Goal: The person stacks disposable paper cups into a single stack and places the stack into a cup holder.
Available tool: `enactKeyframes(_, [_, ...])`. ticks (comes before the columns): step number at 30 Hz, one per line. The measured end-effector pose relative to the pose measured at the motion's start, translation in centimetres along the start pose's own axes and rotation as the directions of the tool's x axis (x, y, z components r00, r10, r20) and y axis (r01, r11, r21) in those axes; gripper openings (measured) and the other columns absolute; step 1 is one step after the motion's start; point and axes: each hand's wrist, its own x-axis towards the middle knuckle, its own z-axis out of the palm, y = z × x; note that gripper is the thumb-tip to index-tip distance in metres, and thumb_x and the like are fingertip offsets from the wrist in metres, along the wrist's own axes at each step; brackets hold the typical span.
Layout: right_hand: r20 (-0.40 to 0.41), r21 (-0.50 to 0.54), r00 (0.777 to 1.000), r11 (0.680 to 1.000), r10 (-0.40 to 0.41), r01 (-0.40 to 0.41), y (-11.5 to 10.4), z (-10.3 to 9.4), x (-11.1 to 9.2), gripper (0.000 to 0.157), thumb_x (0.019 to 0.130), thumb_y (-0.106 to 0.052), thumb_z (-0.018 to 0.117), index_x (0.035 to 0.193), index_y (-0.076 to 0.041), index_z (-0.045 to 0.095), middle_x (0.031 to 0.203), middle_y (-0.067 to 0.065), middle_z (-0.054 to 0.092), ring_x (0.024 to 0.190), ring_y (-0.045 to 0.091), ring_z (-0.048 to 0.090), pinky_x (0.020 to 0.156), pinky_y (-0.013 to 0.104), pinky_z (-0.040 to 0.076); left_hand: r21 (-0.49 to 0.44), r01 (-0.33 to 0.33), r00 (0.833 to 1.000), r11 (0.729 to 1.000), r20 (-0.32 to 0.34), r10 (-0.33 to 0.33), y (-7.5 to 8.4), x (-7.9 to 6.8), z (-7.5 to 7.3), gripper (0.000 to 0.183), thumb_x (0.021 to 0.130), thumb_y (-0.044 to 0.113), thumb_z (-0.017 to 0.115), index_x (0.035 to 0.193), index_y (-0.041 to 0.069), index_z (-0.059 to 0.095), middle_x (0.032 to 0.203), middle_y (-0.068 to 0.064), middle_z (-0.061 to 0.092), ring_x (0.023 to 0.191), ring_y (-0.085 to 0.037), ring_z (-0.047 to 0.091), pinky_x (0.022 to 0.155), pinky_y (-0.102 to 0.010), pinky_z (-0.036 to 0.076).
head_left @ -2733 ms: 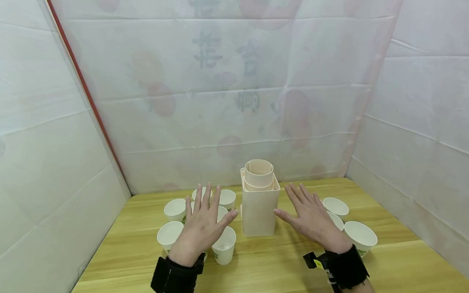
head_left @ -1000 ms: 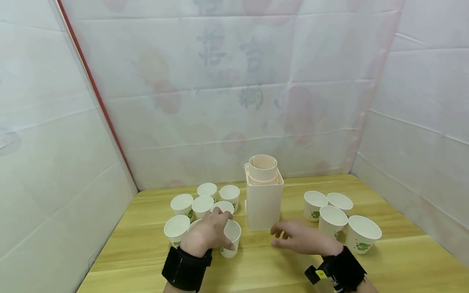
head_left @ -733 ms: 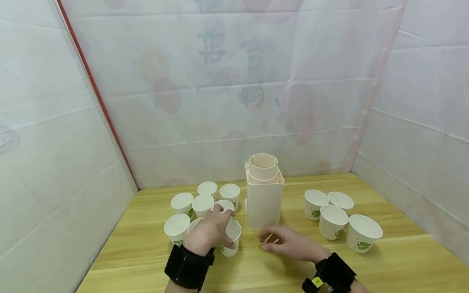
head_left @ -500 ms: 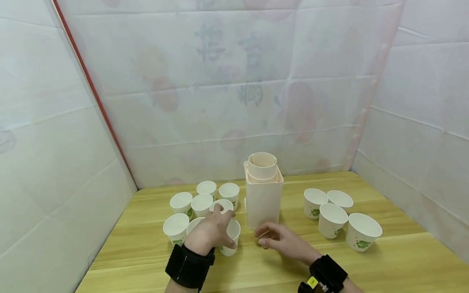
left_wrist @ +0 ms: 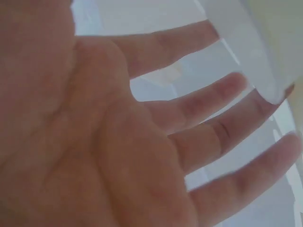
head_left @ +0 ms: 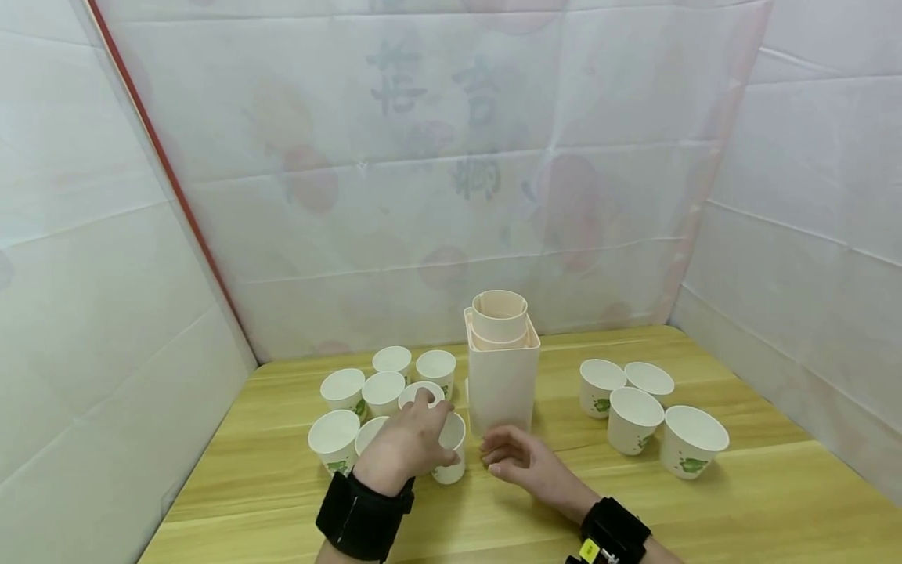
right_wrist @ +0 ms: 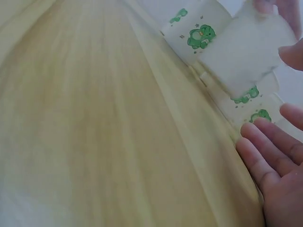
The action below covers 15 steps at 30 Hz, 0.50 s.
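My left hand [head_left: 409, 439] grips a white paper cup [head_left: 452, 468] at the front of the left group, with thumb and fingers about its rim. In the left wrist view, fingertips reach the edge of a white cup [left_wrist: 248, 52]; the palm fills most of that view. The right wrist view shows the gripped cup [right_wrist: 246, 52] tilted in front of other cups with green animal prints. Opposite it, my right hand [head_left: 528, 466] is held low over the table with loosely curled fingers, holding nothing, near the foot of a cream square container [head_left: 502, 392].
Several upright paper cups [head_left: 343, 385] stand close together on the left of the wooden table [head_left: 239, 486]. More cups [head_left: 694, 442] stand on the right. A round tube-like piece [head_left: 499, 317] sits in the container's top. White sheeting [head_left: 437, 196] encloses the back and sides.
My left hand went from spread fingers to gripping the front cup, which has shifted slightly right. My right hand has come down and left towards it, fingers curling loosely.
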Motion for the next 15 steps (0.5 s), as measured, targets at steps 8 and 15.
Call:
enactKeyframes(8, [-0.012,-0.032,0.999,0.999,-0.037,0.037,2.0,-0.2,0.3,0.05,0.088,-0.003,0.057,0.132,-0.001,0.034,0.127,0.025,0.042,0.111,0.04,0.045,0.092,0.039,0.043,0.067,-0.063,0.991,0.996,-0.11,0.07,0.9,-0.3,-0.5,0.061,0.073,0.046,0.073,0.116,0.008,0.054,0.091,-0.008,0.055,0.077,-0.023,0.055,0.061,-0.039,0.046])
enactKeyframes(15, [-0.009,-0.075,0.998,0.995,-0.059,0.058,2.0,-0.1,0.1,0.061,0.088,-0.012,0.06,0.139,-0.018,0.028,0.136,0.012,0.04,0.118,0.029,0.042,0.095,0.04,0.041,0.101,-0.171,0.96,0.98,-0.207,0.189,2.6,0.5,0.7,0.058,0.073,0.052,0.071,0.109,0.008,0.055,0.096,-0.008,0.06,0.081,-0.021,0.057,0.061,-0.038,0.047])
